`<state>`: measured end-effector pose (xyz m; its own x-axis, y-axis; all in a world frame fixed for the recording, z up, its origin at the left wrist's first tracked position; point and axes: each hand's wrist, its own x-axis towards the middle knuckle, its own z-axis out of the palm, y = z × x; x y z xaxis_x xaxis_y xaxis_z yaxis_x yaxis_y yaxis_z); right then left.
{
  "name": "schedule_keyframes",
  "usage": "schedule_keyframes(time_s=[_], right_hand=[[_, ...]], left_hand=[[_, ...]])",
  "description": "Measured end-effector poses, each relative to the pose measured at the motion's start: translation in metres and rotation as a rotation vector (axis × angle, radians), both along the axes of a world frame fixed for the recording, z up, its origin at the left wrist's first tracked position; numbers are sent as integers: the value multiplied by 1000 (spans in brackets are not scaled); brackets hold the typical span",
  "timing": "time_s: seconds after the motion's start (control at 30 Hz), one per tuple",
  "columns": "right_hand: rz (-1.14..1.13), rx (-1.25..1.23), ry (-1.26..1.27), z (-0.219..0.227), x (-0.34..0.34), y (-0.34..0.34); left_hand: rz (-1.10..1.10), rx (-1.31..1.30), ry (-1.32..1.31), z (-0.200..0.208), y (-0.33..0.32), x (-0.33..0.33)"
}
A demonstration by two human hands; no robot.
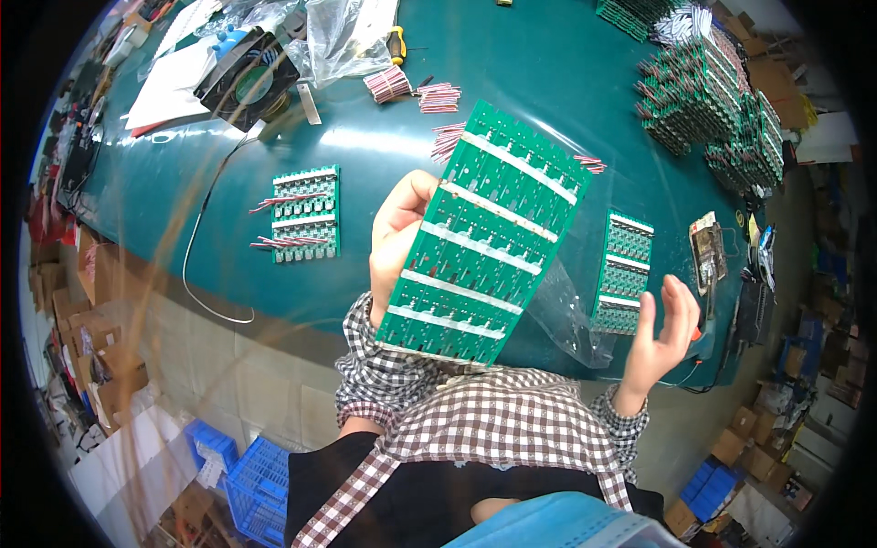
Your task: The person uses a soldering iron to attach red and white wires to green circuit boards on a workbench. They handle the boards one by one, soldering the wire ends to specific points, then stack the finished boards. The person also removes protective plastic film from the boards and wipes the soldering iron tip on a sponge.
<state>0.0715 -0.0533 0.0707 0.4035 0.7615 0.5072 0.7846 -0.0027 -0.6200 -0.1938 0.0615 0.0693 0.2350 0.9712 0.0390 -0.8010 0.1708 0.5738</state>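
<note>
My left hand grips a large green circuit board panel by its left edge. The panel is tilted, with white strips running across it in rows. My right hand is raised with its fingers apart and nothing in it, near a second circuit board panel lying on the table. A clear plastic bag lies partly under the held panel. To the left, a smaller circuit board panel rests flat with red and white wires across it. Small bundles of red and white wires lie beyond the held panel.
The green table bears tall stacks of wired circuit boards at the far right. A black fan, a yellow-handled screwdriver and plastic bags sit far left. A soldering iron stand is at the right edge. Blue crates stand below.
</note>
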Motion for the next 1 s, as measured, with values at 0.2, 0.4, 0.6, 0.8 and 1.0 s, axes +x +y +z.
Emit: schedule_keyframes(time_s=[0.2, 0.4, 0.6, 0.8, 1.0], right_hand=[[664, 34, -71, 27, -73, 8], [739, -3, -58, 11, -84, 7], [708, -9, -76, -3, -88, -2], [670, 25, -19, -15, -88, -9], [677, 57, 22, -22, -87, -14]], left_hand=[[136, 59, 187, -4, -19, 11], [254, 171, 306, -13, -36, 26], [291, 203, 303, -15, -47, 35], [264, 184, 276, -22, -54, 40], [223, 132, 262, -31, -59, 39]])
